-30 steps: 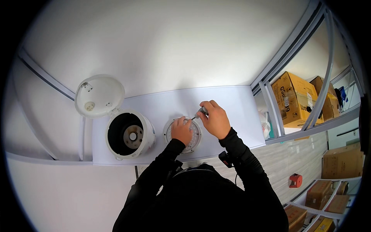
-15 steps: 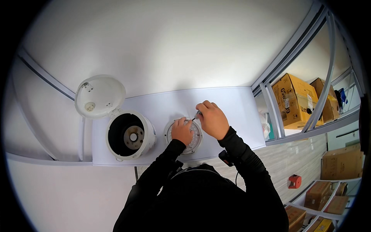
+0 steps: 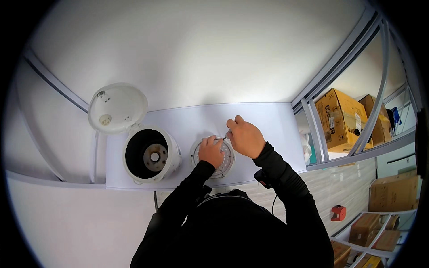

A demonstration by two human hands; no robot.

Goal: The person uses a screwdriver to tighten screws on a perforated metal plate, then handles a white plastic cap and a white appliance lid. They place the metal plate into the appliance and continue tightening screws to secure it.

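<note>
A round pale plate (image 3: 227, 166) with small holes or studs over its face lies flat near the table's front edge. My left hand (image 3: 211, 153) rests on it, fingers spread slightly across the upper part. Over the plate's upper right rim, my right hand (image 3: 246, 137) is closed round a small screwdriver (image 3: 224, 138). Its thin dark shaft points down toward the rim beside my left fingertips; most of the handle is hidden in my fist. Left of the plate stands a white rice cooker (image 3: 173, 155), its lid (image 3: 124, 105) swung up and no inner pot over the heating plate (image 3: 155, 157).
The white table (image 3: 268, 127) runs against a pale wall. Yellow and brown cardboard boxes (image 3: 342, 120) sit behind a grey metal frame (image 3: 313, 129) at right. A red object (image 3: 338, 213) stands on the floor, near shelves with more boxes (image 3: 365, 227).
The right hand has turned slightly, hiding more of the screwdriver's grey handle. My left hand keeps its place on the plate. The whole view has shifted a little.
</note>
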